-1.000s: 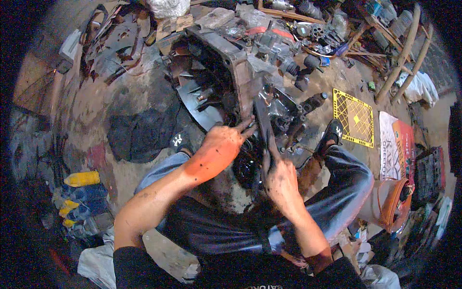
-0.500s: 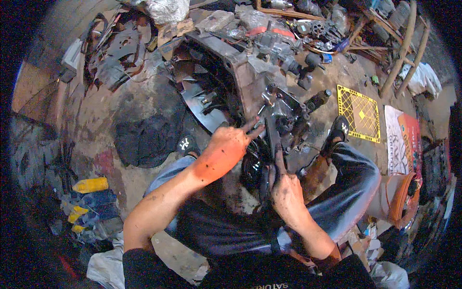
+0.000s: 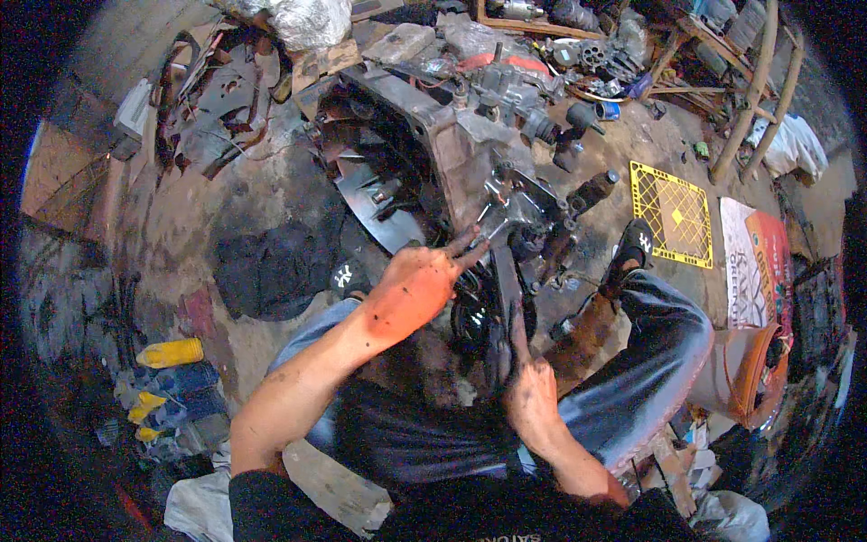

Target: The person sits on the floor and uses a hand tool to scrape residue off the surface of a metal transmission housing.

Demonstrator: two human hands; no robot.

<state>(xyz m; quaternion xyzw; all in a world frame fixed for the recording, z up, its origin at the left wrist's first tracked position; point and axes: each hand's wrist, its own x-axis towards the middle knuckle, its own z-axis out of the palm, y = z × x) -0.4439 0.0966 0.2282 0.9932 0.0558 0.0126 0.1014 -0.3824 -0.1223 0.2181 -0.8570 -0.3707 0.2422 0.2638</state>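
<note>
My left hand (image 3: 411, 285) reaches in from the left, with two blackened fingers stretched out and apart beside a slim shiny metal rod (image 3: 492, 217); I cannot tell if they touch it. A long dark metal bar (image 3: 509, 285) runs toward me, its far end against the greasy mechanism. Around the near part of this bar, my right hand (image 3: 533, 397) is closed, with the index finger laid along it. In front of me stands a large grey metal housing (image 3: 470, 149), its hollow side turned left. Under my hands, a dark rounded part (image 3: 474, 316) is partly hidden.
My legs spread around the work. A yellow plastic grid (image 3: 673, 215) lies at right, near a printed sack (image 3: 745, 262) and a brown-rimmed bucket (image 3: 736, 370). Yellow-topped bottles (image 3: 170, 353) lie at left. Dark cloth (image 3: 271, 266) covers floor near my left foot. Metal parts crowd the back.
My right hand has moved slightly toward me along the bar, and the bar's far end has shifted a little. My left hand has drawn back slightly to the left and down.
</note>
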